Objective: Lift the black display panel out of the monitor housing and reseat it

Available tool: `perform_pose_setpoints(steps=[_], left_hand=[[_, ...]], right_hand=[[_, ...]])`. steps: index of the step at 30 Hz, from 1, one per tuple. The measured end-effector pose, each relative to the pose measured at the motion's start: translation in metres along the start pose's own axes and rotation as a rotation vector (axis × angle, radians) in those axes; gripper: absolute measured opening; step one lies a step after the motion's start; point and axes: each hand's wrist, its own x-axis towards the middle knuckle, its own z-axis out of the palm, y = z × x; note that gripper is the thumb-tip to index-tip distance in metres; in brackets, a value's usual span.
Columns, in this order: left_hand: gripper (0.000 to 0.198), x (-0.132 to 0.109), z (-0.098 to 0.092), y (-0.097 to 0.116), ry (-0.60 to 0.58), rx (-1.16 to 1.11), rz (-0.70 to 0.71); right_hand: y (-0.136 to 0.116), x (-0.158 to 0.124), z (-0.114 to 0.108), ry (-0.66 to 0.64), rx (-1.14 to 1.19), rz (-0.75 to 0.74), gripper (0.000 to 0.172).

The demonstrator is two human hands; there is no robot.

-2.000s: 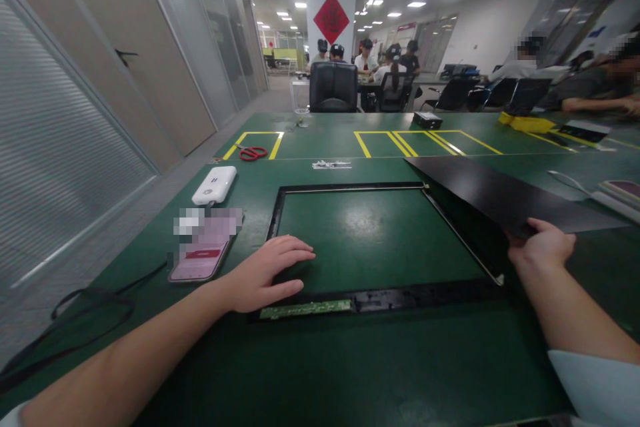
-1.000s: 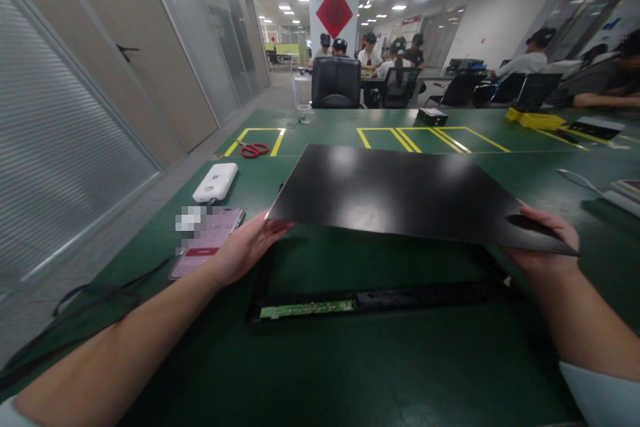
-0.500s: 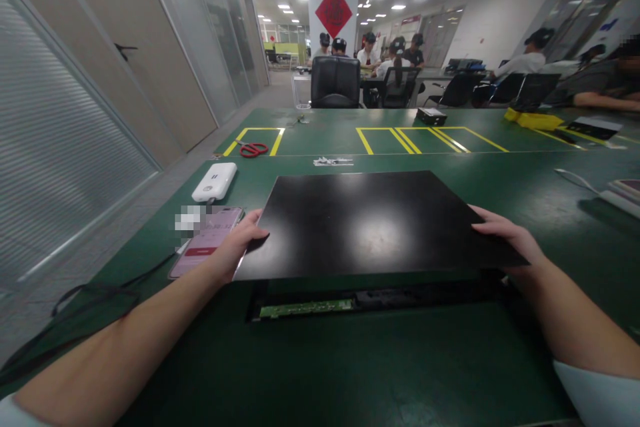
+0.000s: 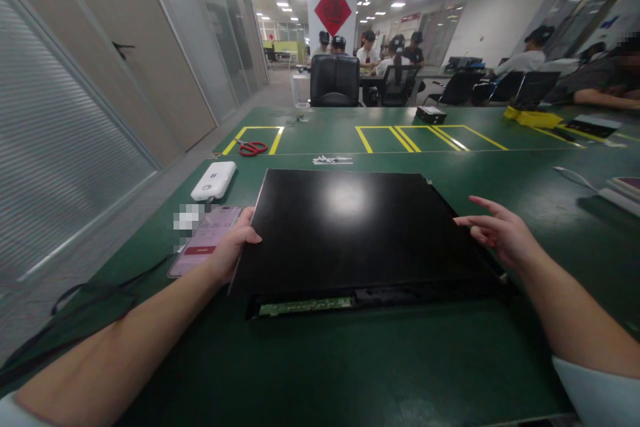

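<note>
The left hand (image 4: pixel 237 245) is closed on the left edge of the black panel (image 4: pixel 345 233), thumb on top; the right hand (image 4: pixel 505 235) has its fingers spread, a fingertip at the panel's right edge, whether touching I cannot tell. The panel lies between the hands, over the black frame (image 4: pixel 415 299), whose near strip with its green circuit board (image 4: pixel 306 307) shows. Green tabletop (image 4: pixel 360 373) stretches nearward and rightward; the phone (image 4: pixel 213 233) sits close beside the left hand.
</note>
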Motion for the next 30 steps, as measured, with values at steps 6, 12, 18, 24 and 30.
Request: perform_pose_setpoints(steps=[6,12,18,24,30], left_hand=[[0.054,-0.001,-0.001,0.004,-0.029,0.042,0.003],[0.061,0.001,0.002,-0.002,-0.056,0.067,0.006],[0.063,-0.005,0.008,0.004,-0.147,0.086,0.004],[0.066,-0.007,0.011,0.005,-0.158,0.076,0.0],[0.06,-0.007,0.011,0.003,-0.177,0.12,0.018]], right_hand=[[0.005,0.002,-0.002,0.026,-0.03,-0.029,0.065],[0.005,0.004,-0.005,0.064,-0.069,-0.042,0.058],[0.006,0.006,-0.006,0.108,-0.065,-0.058,0.054],[0.008,0.008,-0.007,0.115,-0.065,-0.061,0.052],[0.012,0.01,-0.007,0.142,-0.021,-0.047,0.05]])
